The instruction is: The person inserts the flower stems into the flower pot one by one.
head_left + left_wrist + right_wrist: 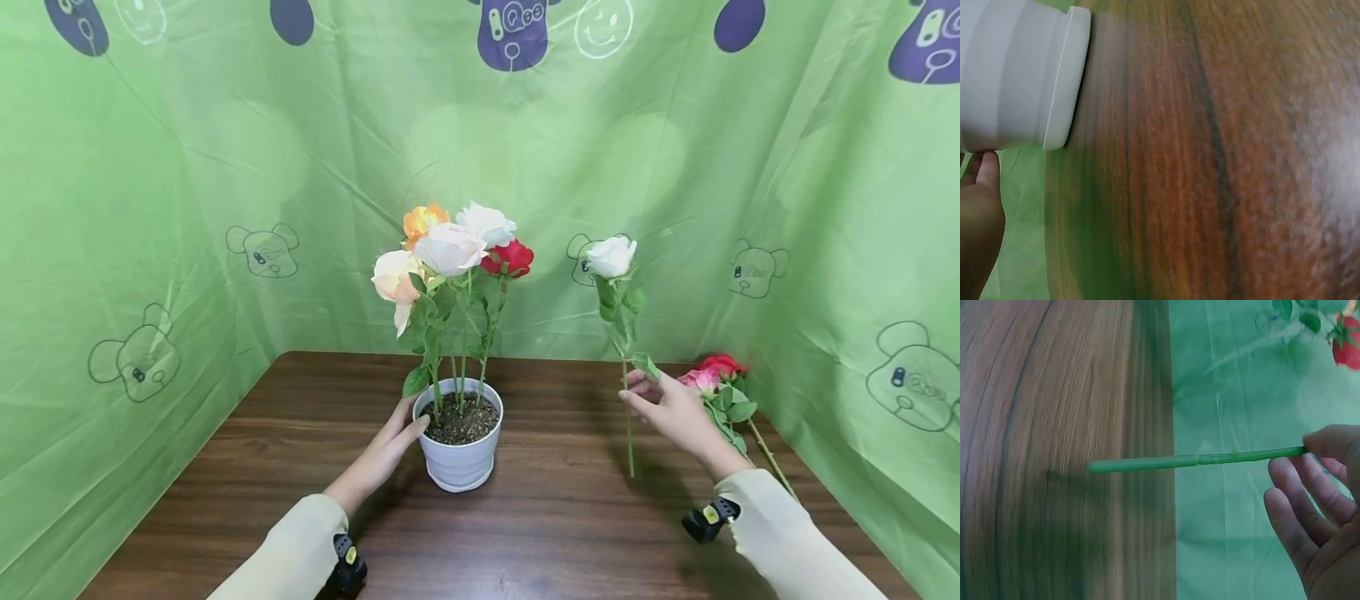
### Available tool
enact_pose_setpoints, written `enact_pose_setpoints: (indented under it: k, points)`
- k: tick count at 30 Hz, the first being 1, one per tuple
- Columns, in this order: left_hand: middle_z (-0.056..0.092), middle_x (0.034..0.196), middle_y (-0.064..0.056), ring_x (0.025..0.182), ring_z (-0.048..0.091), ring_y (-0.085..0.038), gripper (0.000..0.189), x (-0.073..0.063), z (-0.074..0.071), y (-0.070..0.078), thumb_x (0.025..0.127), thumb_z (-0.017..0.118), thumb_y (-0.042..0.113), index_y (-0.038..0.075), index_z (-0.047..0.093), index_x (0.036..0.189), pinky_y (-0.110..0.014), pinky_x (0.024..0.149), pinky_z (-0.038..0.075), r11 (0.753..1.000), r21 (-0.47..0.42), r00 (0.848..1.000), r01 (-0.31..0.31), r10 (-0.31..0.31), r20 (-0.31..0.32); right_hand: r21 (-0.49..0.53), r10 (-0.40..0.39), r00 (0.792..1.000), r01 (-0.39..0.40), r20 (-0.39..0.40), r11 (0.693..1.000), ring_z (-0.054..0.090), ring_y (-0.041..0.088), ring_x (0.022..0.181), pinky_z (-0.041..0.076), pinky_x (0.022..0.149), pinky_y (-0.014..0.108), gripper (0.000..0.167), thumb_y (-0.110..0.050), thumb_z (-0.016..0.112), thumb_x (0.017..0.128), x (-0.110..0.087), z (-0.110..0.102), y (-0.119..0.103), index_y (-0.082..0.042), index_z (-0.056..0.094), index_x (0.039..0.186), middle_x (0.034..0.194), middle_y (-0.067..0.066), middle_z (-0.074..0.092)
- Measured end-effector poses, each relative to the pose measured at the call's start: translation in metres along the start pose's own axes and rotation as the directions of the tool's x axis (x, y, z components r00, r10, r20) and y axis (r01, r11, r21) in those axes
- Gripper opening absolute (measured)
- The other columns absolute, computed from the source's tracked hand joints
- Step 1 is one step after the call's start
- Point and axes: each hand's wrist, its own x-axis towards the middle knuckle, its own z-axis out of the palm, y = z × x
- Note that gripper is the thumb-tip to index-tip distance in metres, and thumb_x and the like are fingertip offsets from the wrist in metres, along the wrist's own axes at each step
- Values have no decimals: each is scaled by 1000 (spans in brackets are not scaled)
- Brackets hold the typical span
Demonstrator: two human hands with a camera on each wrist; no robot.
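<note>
A white flowerpot [459,458] filled with dark soil stands upright on the table. Several roses rise from it: an orange one [424,222], a peach one [396,277], pale ones and a red one [510,258]. My left hand [390,446] holds the pot's left side, its thumb by the rim; in the left wrist view, fingertips [988,167] meet the ribbed wall. To the right, my right hand [671,410] pinches the stem of a white rose [612,257], held upright with bloom on top. The bare lower stem [1147,462] extends below my fingers.
At the table's right side lie a red rose [722,364] and a pink rose [702,379], partly behind my right hand and forearm. Green printed cloth [360,167] encloses the back and sides of the brown wooden table [562,517].
</note>
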Motion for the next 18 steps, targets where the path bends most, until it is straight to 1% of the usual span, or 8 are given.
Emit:
enact_pose_setpoints:
  k: [4, 8, 10, 14, 18]
  points:
    - [25, 162, -17, 148, 20, -28, 56, 0, 0, 0, 108, 45, 23, 5, 24, 157, -51, 117, 16, 1000, -6, 1000, -10, 10, 7, 34, -30, 1000, 30, -10, 999, 66, 13, 68, 58, 61, 33, 20, -16, 69, 97, 5, 12, -17, -3, 64, 112, 87, 10, 71]
    - [27, 161, -16, 148, 21, -29, 56, -1, 0, 0, 108, 45, 22, 4, 24, 157, -51, 117, 16, 1000, -9, 1000, -19, 19, 3, 48, -79, 997, 80, -27, 996, 65, 18, 68, 55, 59, 29, 20, -18, 68, 97, 10, 22, -36, -8, 64, 115, 87, 5, 70]
    - [27, 161, -15, 148, 21, -29, 57, -2, 0, 1, 108, 45, 23, 5, 24, 157, -51, 117, 17, 1000, -10, 1000, -16, 16, 0, 70, -113, 993, 115, -41, 991, 65, 20, 68, 55, 59, 28, 19, -16, 68, 98, 13, 27, -46, -7, 64, 114, 88, 4, 70]
    - [26, 161, -15, 148, 20, -29, 57, -3, 0, 1, 108, 45, 22, 4, 23, 157, -51, 117, 16, 1000, -8, 1000, -19, 20, 5, 143, -164, 984, 172, -68, 975, 67, 23, 70, 57, 61, 32, 16, -13, 66, 98, 18, 37, -67, -6, 63, 112, 93, 4, 72]
    - [27, 161, -15, 148, 20, -29, 56, -2, 0, 0, 108, 45, 22, 5, 25, 157, -52, 117, 17, 1000, -7, 1000, -28, 28, 4, 235, -199, 977, 210, -73, 949, 69, 29, 80, 60, 67, 37, 15, -11, 62, 101, 25, 45, -88, -6, 63, 115, 102, 8, 73]
